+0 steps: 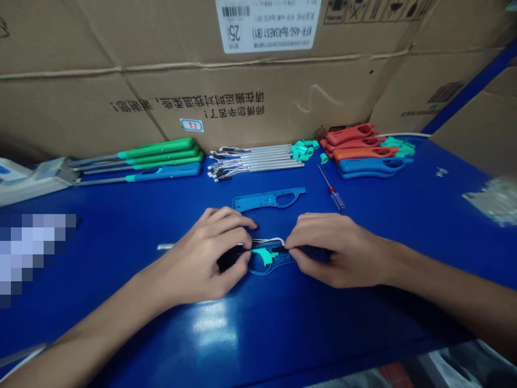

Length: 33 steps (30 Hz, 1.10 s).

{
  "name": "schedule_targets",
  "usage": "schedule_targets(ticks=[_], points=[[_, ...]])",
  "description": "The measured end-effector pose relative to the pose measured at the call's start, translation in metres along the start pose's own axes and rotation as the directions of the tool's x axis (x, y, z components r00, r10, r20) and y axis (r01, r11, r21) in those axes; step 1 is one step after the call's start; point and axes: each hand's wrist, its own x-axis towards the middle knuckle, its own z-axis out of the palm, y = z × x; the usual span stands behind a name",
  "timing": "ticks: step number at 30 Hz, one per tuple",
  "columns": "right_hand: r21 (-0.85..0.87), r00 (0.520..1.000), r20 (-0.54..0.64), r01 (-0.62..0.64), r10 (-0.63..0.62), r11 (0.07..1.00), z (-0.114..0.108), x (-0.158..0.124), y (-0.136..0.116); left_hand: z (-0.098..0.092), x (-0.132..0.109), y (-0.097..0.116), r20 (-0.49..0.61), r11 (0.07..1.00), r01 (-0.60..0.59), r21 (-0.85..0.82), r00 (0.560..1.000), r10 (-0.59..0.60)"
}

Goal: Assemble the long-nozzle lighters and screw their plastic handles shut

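Observation:
A blue lighter shell half (270,263) lies on the blue table (258,334) between my hands, with a teal trigger and thin white wires in it. My left hand (210,253) pinches its left part, fingers curled onto it. My right hand (335,248) presses and grips its right end, fingers closed. A metal tube sticks out to the left from under my left hand. Just beyond lies a second, empty blue shell half (269,199).
Along the back stand green and blue finished long lighters (161,159), a bundle of metal tubes with wires (254,160), teal triggers (305,149), and red and blue shell halves (363,151). A small screwdriver (332,189) lies nearby. Cardboard boxes (242,70) wall the back.

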Motion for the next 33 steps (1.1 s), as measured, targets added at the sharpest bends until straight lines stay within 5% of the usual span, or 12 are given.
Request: schedule_targets(ticks=[6,12,19,33], points=[[-0.035,1.000,-0.023,0.007,-0.007,0.999,0.000,0.000,-0.001,0.004,0.001,0.007,-0.101,0.999,-0.031,0.031,0.994,0.034],[-0.016,0.999,-0.017,0.032,-0.033,0.999,0.000,0.000,-0.002,0.009,0.002,0.010,-0.033,1.000,-0.031,-0.003,0.999,0.031],[0.029,0.992,0.128,0.001,-0.005,1.000,-0.003,0.001,-0.005,0.010,0.002,0.008,-0.018,0.999,-0.025,-0.033,1.000,0.025],[0.028,0.989,0.147,0.008,-0.012,1.000,-0.001,0.000,-0.001,0.013,0.001,0.005,-0.033,0.997,-0.031,-0.076,0.999,0.029]])
